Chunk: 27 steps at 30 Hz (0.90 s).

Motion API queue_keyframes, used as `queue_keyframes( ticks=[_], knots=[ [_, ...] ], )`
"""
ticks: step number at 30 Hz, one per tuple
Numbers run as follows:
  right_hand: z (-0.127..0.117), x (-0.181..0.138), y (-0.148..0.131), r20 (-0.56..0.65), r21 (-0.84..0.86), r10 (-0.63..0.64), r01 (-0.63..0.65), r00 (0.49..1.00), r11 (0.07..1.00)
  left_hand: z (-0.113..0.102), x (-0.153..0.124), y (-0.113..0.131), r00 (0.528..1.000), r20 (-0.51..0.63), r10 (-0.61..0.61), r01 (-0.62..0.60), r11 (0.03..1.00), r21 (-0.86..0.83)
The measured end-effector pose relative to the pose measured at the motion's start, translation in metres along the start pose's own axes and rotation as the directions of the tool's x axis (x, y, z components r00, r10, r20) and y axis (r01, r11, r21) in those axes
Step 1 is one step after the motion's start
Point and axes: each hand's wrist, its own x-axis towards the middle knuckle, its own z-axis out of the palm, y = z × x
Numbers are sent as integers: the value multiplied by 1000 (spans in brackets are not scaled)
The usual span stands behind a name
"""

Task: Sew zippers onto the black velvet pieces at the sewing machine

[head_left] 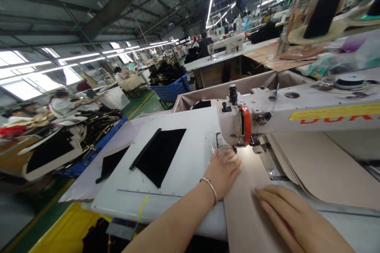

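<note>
A long beige panel (245, 217) lies on the sewing machine's table and runs up under the sewing machine head (233, 120). My left hand (223, 172), with a silver bangle at the wrist, rests on the panel's left edge just below the needle area, its fingers spread. Farther down, my right hand (286, 207) lies on the same panel with fingers stretched out. The needle tip and presser foot are partly hidden. Left of the machine, a black fabric piece (162, 156) with a dark strip along one edge lies on the white tabletop (190, 126).
Larger beige panels (332, 166) lie under the machine arm at right. Another black piece (114, 162) sits beyond the tabletop's left edge. Blue crates (173, 87) with dark goods stand on the floor. A yellow container (63, 231) is below the table. Other people work farther back.
</note>
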Motion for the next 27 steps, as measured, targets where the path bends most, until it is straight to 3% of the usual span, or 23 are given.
queue_keyframes(
  ticks=[3,5,7,10,13,16,19,22,23,25,27],
  knots=[
    [22,39,10,32,-185,-64,69,997,980,-30,-8,-41,992,52,-113,114,993,-22],
    [31,52,14,50,-231,-88,97,995,968,-57,-12,-83,943,-3,-332,331,941,69],
    [33,55,17,68,-240,-88,102,994,965,-82,-12,-128,891,-63,-450,454,883,121],
    [30,54,17,73,-240,-61,77,995,968,-103,-4,-179,839,-71,-540,544,822,168],
    [25,60,14,101,-234,-25,48,995,971,-107,4,-199,822,-25,-569,562,804,193],
    [23,67,12,114,-238,-3,31,993,971,-103,-2,-192,836,32,-548,533,824,192],
    [24,69,12,98,-241,-16,39,995,970,-104,-27,-164,861,74,-503,487,858,164],
    [22,69,13,111,-228,-29,54,993,972,-126,-61,-122,881,69,-468,465,883,54],
    [22,69,13,119,-220,-32,58,992,974,-138,-71,-108,885,32,-465,466,882,-66],
    [20,70,13,128,-203,-38,64,991,977,-163,-80,-81,834,-76,-547,504,810,-301],
    [20,71,13,118,-187,-40,61,992,980,-176,-74,-59,759,-95,-645,514,681,-522]
  ],
)
